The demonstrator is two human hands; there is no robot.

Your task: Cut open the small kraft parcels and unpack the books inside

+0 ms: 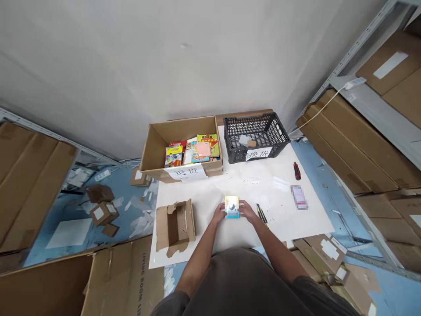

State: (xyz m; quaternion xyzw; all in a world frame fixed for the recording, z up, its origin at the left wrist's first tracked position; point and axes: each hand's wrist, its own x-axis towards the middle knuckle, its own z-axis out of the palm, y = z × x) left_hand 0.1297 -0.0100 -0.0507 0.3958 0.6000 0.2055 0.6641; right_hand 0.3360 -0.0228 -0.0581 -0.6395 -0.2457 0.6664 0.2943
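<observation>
- Small yellow-and-blue item (232, 207): between my hands, over the near-middle part of the white table (283, 224). Picture cover faces up; book or flat box, can't tell. Lifted or resting, can't tell either.
- My left hand (219, 213): fingers clamped on the item's left edge.
- My right hand (246, 210): fingers clamped on its right edge.
- Yellow-and-black cutter (262, 216): on the table, just right of my right hand, lying at a slant.
- Torn cardboard box (162, 228): near left on the table, open, ragged flaps, well apart from my left hand.
- Big open carton (184, 128): far left, colorful books (173, 156) and more printed covers inside, white handwritten sign (187, 172) on its near side.
- Black plastic crate (235, 156): far right, beside the carton, few small pieces inside, handwritten label (259, 153) on the near wall.
- Red-and-black tool (297, 171): right side of table, type unclear.
- Pixelated purplish object (299, 197): right side, nearer me than the red-and-black tool; details unreadable.
</observation>
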